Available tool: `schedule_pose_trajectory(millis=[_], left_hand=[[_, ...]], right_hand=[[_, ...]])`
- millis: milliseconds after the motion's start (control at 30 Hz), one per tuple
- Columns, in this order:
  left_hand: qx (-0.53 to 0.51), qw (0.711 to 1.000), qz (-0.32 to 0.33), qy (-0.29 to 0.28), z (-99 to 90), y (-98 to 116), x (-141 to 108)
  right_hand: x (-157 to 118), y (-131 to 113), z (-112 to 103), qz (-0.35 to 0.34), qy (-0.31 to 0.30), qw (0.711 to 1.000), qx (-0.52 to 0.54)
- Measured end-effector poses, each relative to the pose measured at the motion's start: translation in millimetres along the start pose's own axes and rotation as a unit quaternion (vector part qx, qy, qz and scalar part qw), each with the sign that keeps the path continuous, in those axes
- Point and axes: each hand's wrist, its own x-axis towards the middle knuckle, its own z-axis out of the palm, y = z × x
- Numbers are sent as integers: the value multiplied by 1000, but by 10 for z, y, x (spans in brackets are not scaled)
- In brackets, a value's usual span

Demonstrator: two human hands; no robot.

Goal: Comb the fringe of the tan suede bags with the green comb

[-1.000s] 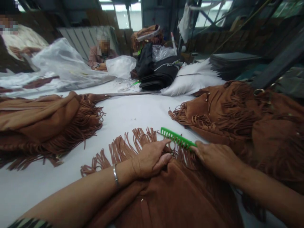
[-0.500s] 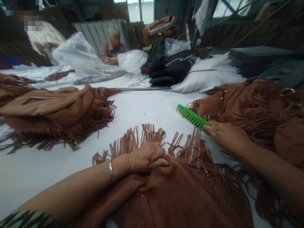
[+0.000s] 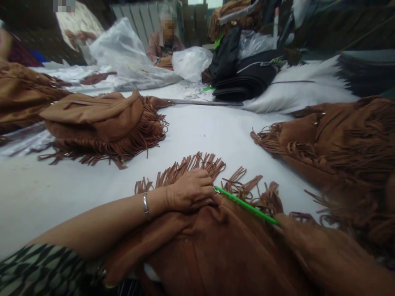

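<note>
A brown suede bag with fringe (image 3: pixel 243 246) lies on the white table in front of me. My left hand (image 3: pixel 191 191), with a silver bracelet at the wrist, is closed on a fold of its suede near the fringed edge. My right hand (image 3: pixel 296 234) grips a green comb (image 3: pixel 245 205). Seen almost edge-on, the comb lies along the fringe (image 3: pixel 247 185) at the bag's edge, its tip close to my left fingers. Its teeth are mostly hidden. Fringe strands fan out on the table beyond my left hand.
Another fringed bag (image 3: pixel 101 119) lies at the left, and more fringed brown suede (image 3: pixel 333 144) is piled at the right. Farther back are a rolled black material (image 3: pixel 243 82), a white stack (image 3: pixel 305 86) and clear plastic bags (image 3: pixel 120 49). A person (image 3: pixel 166 37) sits across the table.
The green comb in my right hand has come down and toward me, from above the fringe tips to the bag's edge. My left hand keeps its hold. The view has shifted.
</note>
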Motion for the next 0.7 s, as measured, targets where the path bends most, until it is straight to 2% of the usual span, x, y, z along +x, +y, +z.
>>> schedule_pose_trajectory(millis=[67, 100, 200, 300, 400, 500, 600, 700], left_hand=[[-3, 1000, 5, 17, 47, 18, -19], [-9, 1000, 8, 18, 51, 24, -24], [-47, 999, 21, -10, -60, 21, 13], [-163, 985, 32, -42, -279, -18, 162], [-282, 959, 22, -19, -347, -37, 359], [-303, 951, 51, -29, -148, 23, 486], [-266, 954, 90, -109, 114, 113, 507], [-237, 955, 88, -157, 226, 138, 479]], right_hand=[[-22, -62, 82, -38, -4, 999, 1], [48, -58, 90, -31, -7, 999, -13], [422, 36, 29, 52, -51, 995, -71], [715, 123, -28, 80, -102, 988, -80], [764, 127, 1, 74, -102, 989, -80], [699, 100, 86, 54, -71, 991, -97], [680, 132, 166, 20, -24, 992, -122], [796, 308, 173, 10, -14, 991, -133]])
